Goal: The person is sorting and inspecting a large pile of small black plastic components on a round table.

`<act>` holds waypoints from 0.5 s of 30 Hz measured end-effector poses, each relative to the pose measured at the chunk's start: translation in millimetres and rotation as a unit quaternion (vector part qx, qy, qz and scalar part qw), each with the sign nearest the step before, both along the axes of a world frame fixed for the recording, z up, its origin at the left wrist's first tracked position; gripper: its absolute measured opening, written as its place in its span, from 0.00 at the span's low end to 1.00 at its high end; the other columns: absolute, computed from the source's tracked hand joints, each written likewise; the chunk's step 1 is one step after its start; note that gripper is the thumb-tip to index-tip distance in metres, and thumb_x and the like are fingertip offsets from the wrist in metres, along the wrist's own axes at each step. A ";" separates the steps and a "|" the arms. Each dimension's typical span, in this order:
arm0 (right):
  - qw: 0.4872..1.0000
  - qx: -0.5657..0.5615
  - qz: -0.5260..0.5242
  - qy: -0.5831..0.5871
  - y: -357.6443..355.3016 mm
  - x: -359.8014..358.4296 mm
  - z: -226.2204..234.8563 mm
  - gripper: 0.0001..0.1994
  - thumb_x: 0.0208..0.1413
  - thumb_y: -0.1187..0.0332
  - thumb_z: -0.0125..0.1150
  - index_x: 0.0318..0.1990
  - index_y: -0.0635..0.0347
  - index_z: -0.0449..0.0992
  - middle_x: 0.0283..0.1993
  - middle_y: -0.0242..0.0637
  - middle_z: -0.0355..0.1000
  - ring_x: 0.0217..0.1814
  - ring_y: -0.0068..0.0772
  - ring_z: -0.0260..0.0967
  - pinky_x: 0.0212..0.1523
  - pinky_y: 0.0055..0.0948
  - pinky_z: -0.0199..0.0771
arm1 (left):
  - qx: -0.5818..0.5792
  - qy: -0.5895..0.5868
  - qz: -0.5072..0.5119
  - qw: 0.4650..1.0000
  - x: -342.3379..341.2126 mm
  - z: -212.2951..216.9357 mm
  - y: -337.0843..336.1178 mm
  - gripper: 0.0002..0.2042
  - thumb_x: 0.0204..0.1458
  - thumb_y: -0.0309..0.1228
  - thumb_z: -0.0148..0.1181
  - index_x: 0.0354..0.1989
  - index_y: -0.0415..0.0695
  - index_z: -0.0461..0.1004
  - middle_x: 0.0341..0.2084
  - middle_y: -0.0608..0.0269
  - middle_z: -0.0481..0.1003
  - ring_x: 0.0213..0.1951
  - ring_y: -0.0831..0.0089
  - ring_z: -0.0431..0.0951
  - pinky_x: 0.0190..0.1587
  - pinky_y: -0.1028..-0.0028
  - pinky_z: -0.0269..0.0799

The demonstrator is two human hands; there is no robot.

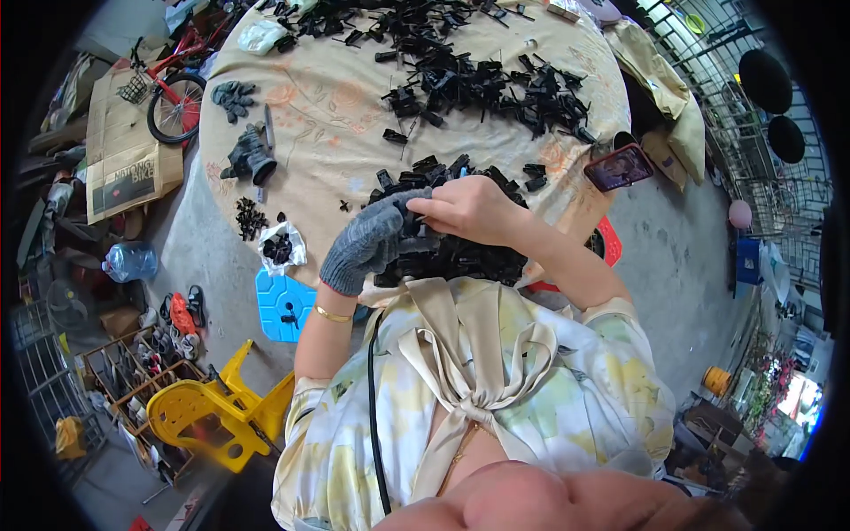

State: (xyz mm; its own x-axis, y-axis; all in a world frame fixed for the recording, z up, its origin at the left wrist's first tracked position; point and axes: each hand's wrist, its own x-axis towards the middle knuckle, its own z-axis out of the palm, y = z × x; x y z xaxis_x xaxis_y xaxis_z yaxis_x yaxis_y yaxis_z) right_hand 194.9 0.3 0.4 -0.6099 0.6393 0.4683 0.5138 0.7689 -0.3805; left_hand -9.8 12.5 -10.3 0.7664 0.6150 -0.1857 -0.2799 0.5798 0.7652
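Note:
My left hand (365,237), in a grey knitted glove, is curled closed at the near side of the round table. Its fingertips meet my bare right hand (474,210), whose thumb and forefinger are pinched together. A black plastic piece seems to sit in the gloved fingers, mostly hidden by both hands. What the right fingers pinch is too small and covered to make out. Under and around the hands lies a heap of black plastic parts (485,263), close against my body. Farther back, more black parts (469,80) are strewn over the flowered tablecloth (323,124).
At the table's left lie a grey glove (234,99), a darker glove (251,157), tiny black pieces (249,218) and a white bag (295,254) holding dark bits. A phone (618,168) stands at the right edge. Blue stool (276,303), red stool (612,242) and yellow chair (190,409) surround me.

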 end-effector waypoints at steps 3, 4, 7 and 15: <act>1.000 0.000 0.005 -0.014 -10.1 0.3 7.2 0.17 0.39 0.69 0.61 0.42 0.52 0.71 0.20 0.30 0.61 0.21 0.30 0.65 0.21 0.29 0.66 | -0.063 0.037 -0.003 0.997 2.5 -1.3 -5.5 0.24 0.49 0.38 0.57 0.51 0.35 0.62 0.40 0.57 0.71 0.40 0.67 0.74 0.45 0.68 0.73; 1.000 -0.016 -0.002 -0.022 -12.6 2.4 10.2 0.17 0.40 0.69 0.60 0.42 0.52 0.71 0.21 0.30 0.63 0.22 0.31 0.66 0.22 0.30 0.67 | -0.067 0.028 -0.001 0.997 3.9 9.7 -7.3 0.23 0.49 0.35 0.57 0.50 0.35 0.63 0.40 0.57 0.71 0.39 0.68 0.74 0.44 0.70 0.73; 0.998 -0.056 -0.015 -0.011 -17.3 8.0 21.3 0.17 0.41 0.69 0.60 0.43 0.53 0.70 0.22 0.32 0.65 0.23 0.33 0.67 0.22 0.30 0.67 | -0.065 0.012 0.045 0.997 7.3 17.3 -17.5 0.20 0.49 0.30 0.57 0.50 0.37 0.63 0.39 0.58 0.71 0.38 0.69 0.75 0.43 0.71 0.73; 0.988 -0.055 -0.128 0.068 -33.3 2.4 21.6 0.14 0.43 0.74 0.59 0.42 0.60 0.73 0.22 0.36 0.68 0.18 0.29 0.66 0.21 0.26 0.65 | 0.022 0.062 0.156 0.986 12.2 19.3 -28.9 0.19 0.47 0.22 0.57 0.49 0.39 0.64 0.39 0.58 0.72 0.37 0.68 0.75 0.42 0.72 0.73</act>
State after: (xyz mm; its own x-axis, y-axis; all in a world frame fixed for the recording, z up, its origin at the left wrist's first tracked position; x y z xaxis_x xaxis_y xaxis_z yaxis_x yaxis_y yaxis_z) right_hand 197.3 -33.0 22.0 -0.3574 0.8165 0.4535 0.6251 0.5699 -0.5334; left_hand 2.5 -16.5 9.0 0.5117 0.8266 -0.2344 -0.3421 0.4463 0.8269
